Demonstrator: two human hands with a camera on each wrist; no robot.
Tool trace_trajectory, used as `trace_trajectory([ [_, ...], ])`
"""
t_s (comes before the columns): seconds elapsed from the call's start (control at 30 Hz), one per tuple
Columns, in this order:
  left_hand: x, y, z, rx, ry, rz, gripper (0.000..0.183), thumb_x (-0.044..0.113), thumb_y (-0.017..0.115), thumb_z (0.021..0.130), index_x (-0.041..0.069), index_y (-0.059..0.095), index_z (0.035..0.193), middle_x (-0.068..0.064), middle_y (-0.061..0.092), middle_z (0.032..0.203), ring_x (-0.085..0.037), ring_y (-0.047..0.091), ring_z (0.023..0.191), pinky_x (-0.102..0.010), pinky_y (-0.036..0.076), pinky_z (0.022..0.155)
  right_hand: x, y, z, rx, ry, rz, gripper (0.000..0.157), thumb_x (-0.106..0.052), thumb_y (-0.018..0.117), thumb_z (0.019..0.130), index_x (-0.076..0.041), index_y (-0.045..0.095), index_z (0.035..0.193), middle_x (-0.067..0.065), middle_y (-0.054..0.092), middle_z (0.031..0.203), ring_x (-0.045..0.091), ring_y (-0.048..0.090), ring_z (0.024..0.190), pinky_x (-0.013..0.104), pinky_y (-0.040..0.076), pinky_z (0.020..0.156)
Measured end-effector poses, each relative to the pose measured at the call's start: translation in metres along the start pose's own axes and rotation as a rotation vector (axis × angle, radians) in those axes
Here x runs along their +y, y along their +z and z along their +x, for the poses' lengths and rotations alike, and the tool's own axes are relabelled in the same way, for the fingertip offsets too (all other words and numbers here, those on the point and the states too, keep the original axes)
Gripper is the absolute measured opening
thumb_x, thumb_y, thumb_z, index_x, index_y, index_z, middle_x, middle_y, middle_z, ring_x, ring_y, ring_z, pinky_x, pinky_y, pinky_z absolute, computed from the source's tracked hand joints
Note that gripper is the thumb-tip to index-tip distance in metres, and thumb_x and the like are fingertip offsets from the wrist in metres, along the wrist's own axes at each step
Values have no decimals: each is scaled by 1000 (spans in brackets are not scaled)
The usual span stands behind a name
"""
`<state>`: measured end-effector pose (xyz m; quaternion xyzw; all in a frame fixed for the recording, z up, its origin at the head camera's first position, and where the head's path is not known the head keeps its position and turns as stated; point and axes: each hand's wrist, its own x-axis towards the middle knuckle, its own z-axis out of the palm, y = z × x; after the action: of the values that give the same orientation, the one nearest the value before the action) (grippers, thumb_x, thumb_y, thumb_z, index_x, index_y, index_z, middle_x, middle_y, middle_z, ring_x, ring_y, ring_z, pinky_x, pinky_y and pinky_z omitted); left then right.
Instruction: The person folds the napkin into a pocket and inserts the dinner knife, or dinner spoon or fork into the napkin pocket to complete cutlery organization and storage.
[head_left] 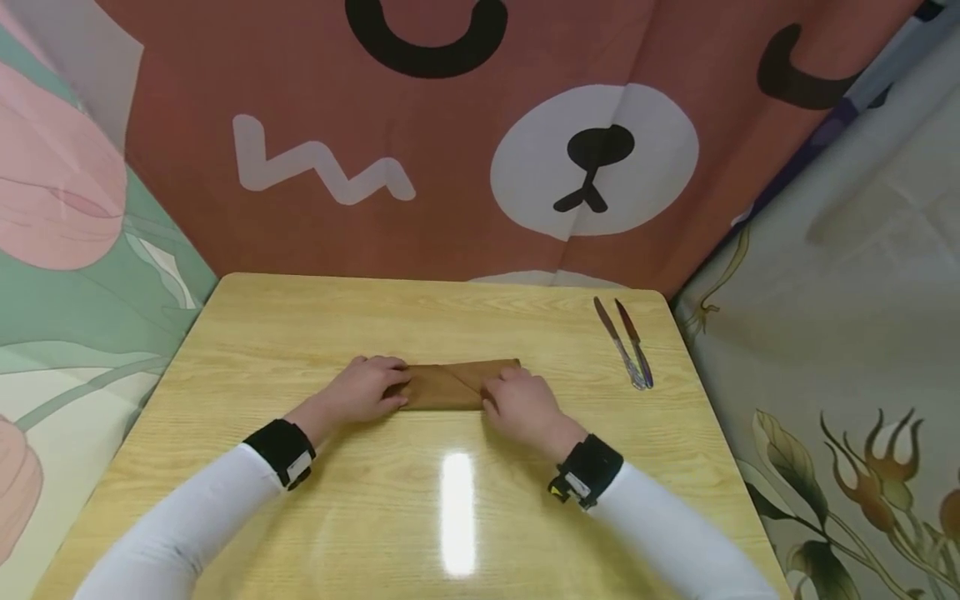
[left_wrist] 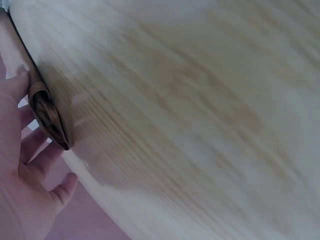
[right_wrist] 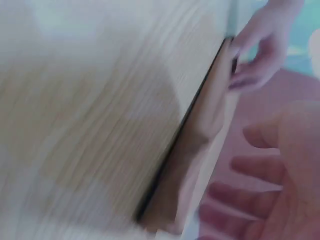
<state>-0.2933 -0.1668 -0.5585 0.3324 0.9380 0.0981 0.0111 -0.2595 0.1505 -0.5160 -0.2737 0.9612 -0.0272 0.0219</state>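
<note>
In the head view, the cloth [head_left: 442,386], brown and folded into a narrow strip, lies on the table [head_left: 337,533] between the two hands. The left hand [head_left: 367,390] covers its left end, fingers along the far edge and thumb at the near edge; how far they reach beneath is hidden. The right hand [head_left: 525,407] is at the right end and hides part of it; its fingertips are hard to separate from the cloth here. Two knives [head_left: 616,338] lie side by side near the table's right edge, well apart from the hands. A black band [head_left: 281,450] sits on the left wrist, another on the right, and the white sleeves [head_left: 187,508] are cut off by the frame. A streak of glare washes out the table's grain between the forearms. The backdrop [head_left: 450,183], printed with an animal's face, is cut off at the top.

In the left wrist view, the left hand is cut off by the left edge. Its bent fingers and thumb pinch the cloth's end, where layered folds show; some fingers pass partly behind it.

In the right wrist view, blur softens everything. The right hand, cut off at the lower right, has its fingers loosely bent and parted, gripping nothing visible. The cloth runs beside it, its near end smeared; the left hand holds the far end.
</note>
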Motion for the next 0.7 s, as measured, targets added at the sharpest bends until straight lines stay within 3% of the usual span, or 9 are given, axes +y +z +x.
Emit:
trace_trajectory([
  [0.1, 4, -1, 1, 1, -24, -5, 45, 48, 65, 89, 19, 68, 124, -3, 60, 127, -24, 56, 117, -53, 44, 91, -16, 0, 0, -108, 30, 55, 54, -48, 48, 97, -14, 56, 138, 10, 64, 122, 27, 62, 103, 42, 53, 67],
  [0.23, 10, -2, 2, 30, -30, -13, 40, 48, 67, 88, 18, 70, 116, 0, 61, 115, -22, 58, 103, -49, 47, 82, -21, 7, 5, -202, 93, 101, 65, -60, 42, 96, -16, 50, 143, 12, 57, 137, 29, 56, 122, 52, 53, 78],
  [0.37, 14, 1, 0, 75, -18, -13, 37, 48, 69, 87, 17, 71, 108, 0, 60, 105, -20, 57, 90, -43, 49, 75, -16, 14, 12, -223, 135, 136, 70, -66, 39, 94, -18, 49, 144, 17, 47, 146, 34, 47, 132, 63, 44, 90],
  [0.47, 18, 3, -2, 82, -16, -3, 36, 50, 67, 87, 19, 70, 103, 2, 58, 101, -17, 55, 86, -39, 48, 70, -9, 17, 18, -211, 149, 146, 69, -67, 37, 94, -20, 52, 142, 17, 44, 148, 36, 46, 132, 65, 41, 92],
  [0.7, 32, 4, -3, 85, -8, -14, 33, 52, 66, 87, 20, 67, 94, 3, 55, 96, -13, 49, 76, -35, 42, 62, 8, 13, 33, -193, 151, 128, 60, -64, 36, 97, -26, 56, 138, 9, 51, 142, 31, 49, 127, 65, 40, 91],
])
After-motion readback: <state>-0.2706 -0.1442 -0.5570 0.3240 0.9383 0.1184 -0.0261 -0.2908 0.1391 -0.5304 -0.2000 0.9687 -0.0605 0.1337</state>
